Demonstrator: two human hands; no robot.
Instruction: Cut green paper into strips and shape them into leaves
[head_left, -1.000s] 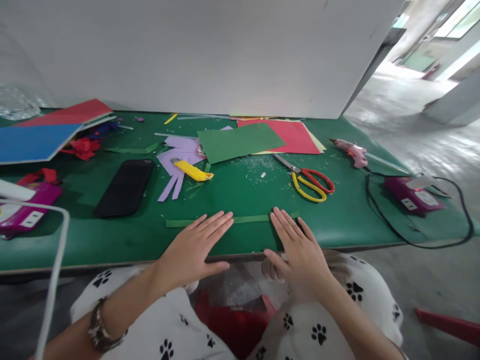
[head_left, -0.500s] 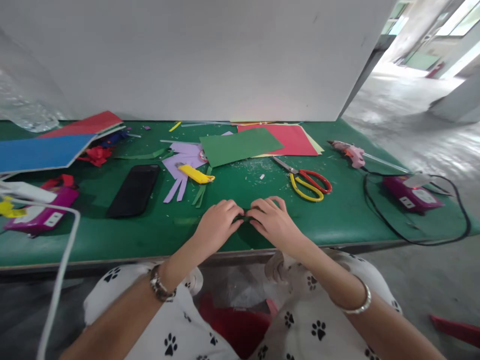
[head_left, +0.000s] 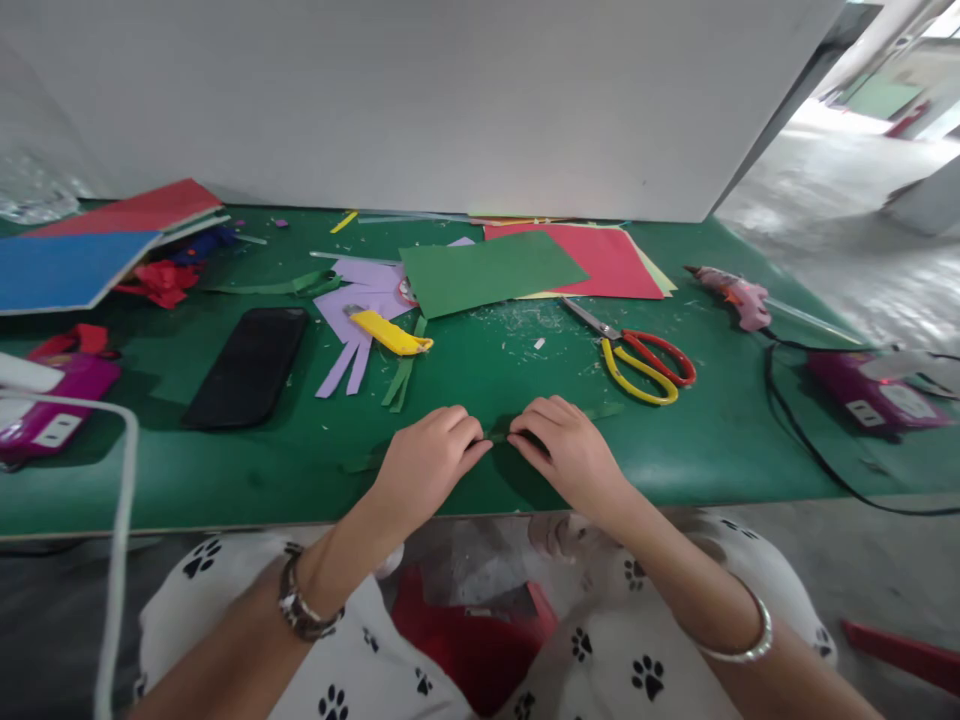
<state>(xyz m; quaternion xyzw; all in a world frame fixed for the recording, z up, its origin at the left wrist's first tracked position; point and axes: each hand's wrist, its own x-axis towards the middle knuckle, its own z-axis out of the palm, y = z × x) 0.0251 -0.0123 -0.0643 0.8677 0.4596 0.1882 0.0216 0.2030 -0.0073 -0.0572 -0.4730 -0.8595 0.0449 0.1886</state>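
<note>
Between my two hands runs a thin green paper strip, pinched at both sides near the table's front. My left hand is closed on its left part, thumb against fingers. My right hand grips it a short way to the right. Faint green ends stick out beyond both hands, hard to see against the green tabletop. Past my right hand lie scissors with red and yellow handles. A yellow utility knife rests on cut purple paper, beyond my left hand.
Green paper overlaps red paper at the back. A black phone lies left, near a purple power strip. At right are a pink glue gun and another purple power strip. A white board stands behind.
My hands have moved slightly apart, and more of the green strip shows between and beyond them. The whole view has shifted a little.
</note>
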